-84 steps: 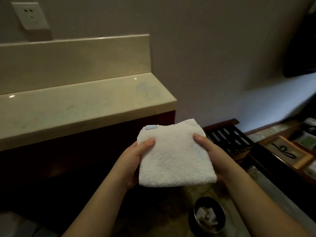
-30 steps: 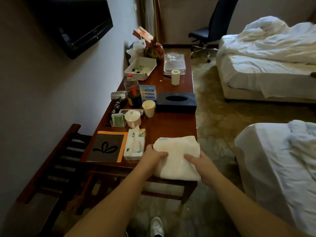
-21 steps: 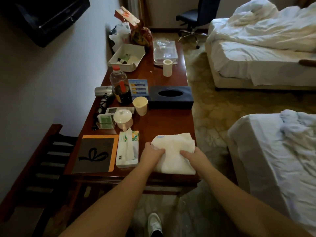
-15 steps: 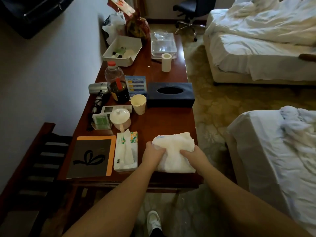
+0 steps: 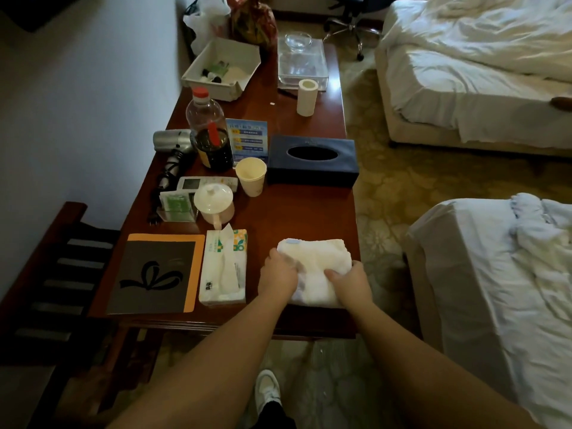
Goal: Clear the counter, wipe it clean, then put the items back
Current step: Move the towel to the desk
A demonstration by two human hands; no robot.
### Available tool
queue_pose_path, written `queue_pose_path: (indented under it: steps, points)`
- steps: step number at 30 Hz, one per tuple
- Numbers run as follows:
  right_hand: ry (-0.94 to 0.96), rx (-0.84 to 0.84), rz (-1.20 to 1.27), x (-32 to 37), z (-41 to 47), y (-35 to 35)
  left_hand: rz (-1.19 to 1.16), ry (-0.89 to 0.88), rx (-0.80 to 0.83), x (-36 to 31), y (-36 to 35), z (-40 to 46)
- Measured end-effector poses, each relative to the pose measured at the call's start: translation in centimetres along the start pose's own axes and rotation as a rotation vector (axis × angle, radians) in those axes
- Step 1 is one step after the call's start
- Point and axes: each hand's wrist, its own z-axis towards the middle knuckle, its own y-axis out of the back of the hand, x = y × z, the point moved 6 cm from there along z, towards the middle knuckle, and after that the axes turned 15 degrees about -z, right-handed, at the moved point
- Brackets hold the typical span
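A folded white towel [image 5: 315, 258] lies on the dark wooden table [image 5: 297, 218] near its front right corner. My left hand [image 5: 278, 275] grips the towel's left edge with curled fingers. My right hand [image 5: 351, 281] holds its right front edge, thumb on top. Beside the towel to the left lie a soft tissue pack [image 5: 223, 267] and a black-and-orange folder [image 5: 158, 274]. Behind them stand a lidded white cup [image 5: 213, 204], a paper cup [image 5: 251, 176], a dark tissue box [image 5: 312, 161], a bottle [image 5: 210, 134] and a hair dryer [image 5: 173, 142].
Further back on the table are a white tray [image 5: 223, 68] of small bottles, a clear box [image 5: 301, 65] and a paper roll [image 5: 307, 96]. A wooden luggage rack [image 5: 55, 274] stands at the left, and beds [image 5: 495, 274] at the right.
My view swung from the pale stone counter to the wooden table. The towel came down onto the table's front right corner, and both hands closed in on its near edge.
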Motion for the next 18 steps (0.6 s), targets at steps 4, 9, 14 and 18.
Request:
queue_pose_path:
  steps: [4,9,14,18]
  points:
    - [0.005,0.013,-0.159,0.2,0.0,0.7,0.061,-0.013,-0.018,-0.5,-0.1,-0.4]
    - [0.115,0.022,-0.209,1.1,-0.8,2.9,0.115,-0.051,-0.048,-1.2,0.5,-2.4]
    - [0.270,-0.020,-0.212,1.0,-4.1,6.0,0.086,-0.137,-0.040,-1.7,1.4,-6.4]
    - [0.456,-0.017,-0.185,1.9,-8.9,8.1,-0.030,-0.240,-0.005,-1.8,3.4,-11.0]
